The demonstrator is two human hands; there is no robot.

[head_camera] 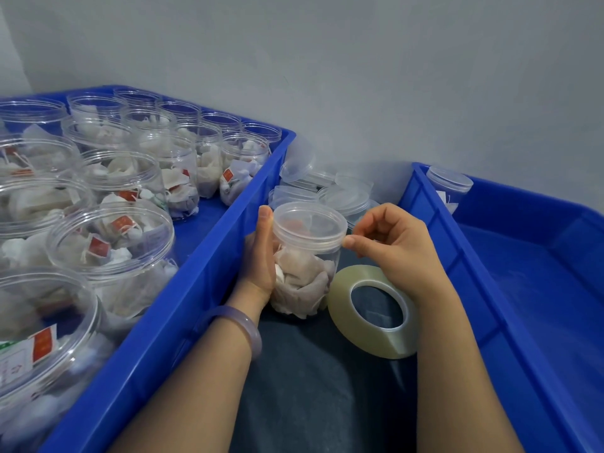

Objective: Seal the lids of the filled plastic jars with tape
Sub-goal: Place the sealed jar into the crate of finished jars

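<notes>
Left hand (261,256) grips the filled jar (305,273); right hand (392,243) pinches, I think, a tape end (347,240) at the jar's lid (309,223); pulled crooked, it may wrinkle.

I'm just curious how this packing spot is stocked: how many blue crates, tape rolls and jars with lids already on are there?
Blue crates: 2, left and right
Lidded jars: 2, one held between the crates, one in the right crate
Tape rolls: 1
Total: 5
</notes>
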